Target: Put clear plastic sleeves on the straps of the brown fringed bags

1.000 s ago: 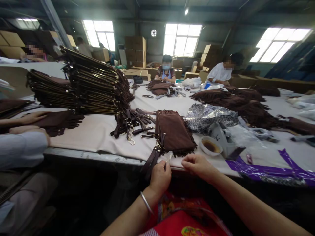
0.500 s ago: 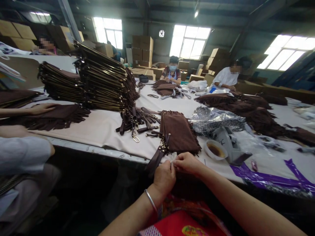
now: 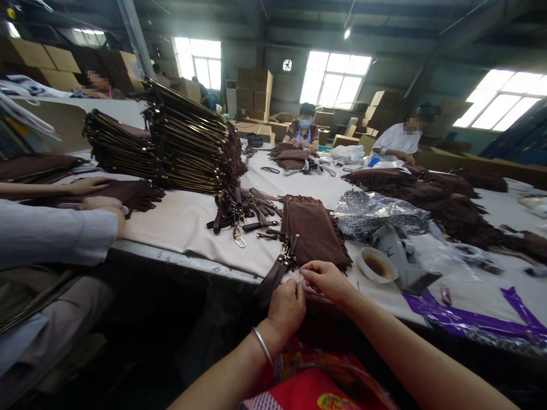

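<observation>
The bench (image 3: 188, 261) (draped in pale cloth (image 3: 168, 225)) is occupied by brown fringed pouches (image 3: 315, 236), dark straps (image 3: 227, 214), patterned plastic (image 3: 380, 215) and a bowl (image 3: 366, 274) of brown liquid (image 3: 378, 266).

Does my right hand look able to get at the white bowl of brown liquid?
Likely yes: the bowl sits just right of the right hand, with nothing visible blocking the way between, though that hand seems busy pinching a pale scrap.
</observation>
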Motion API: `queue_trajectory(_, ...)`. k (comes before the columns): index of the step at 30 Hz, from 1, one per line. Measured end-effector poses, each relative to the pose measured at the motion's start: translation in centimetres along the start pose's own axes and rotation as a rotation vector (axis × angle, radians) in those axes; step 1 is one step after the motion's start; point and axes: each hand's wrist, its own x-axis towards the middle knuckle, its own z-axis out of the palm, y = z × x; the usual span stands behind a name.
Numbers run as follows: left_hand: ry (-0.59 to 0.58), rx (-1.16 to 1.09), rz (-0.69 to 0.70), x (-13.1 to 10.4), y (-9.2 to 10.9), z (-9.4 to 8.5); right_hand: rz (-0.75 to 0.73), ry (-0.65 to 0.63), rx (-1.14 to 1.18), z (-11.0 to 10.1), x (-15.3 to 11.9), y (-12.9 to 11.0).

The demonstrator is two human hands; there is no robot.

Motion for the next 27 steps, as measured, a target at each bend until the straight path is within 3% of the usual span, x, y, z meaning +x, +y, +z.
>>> queue_trajectory(6,-0.022,0.102,0.032,-0.1,-0.1,0.2,-0.042,0.091,-0.234,0.5,0.7,1.1)
queue_trajectory(12,0.009,0.123,-0.051,-0.6,0.2,0.5,-0.101,0.201,-0.536,0.6,0.7,1.7)
queue_trajectory(20,0.058,-0.028,-0.063,-1.1,-0.1,0.8,-0.095,0.232,-0.553,0.9,0.8,2.0)
queue_trajectory(27,0.066,-0.052,0.061,-1.0,-0.6,0.9,-0.121,0.238,-0.507,0.9,0.8,2.2)
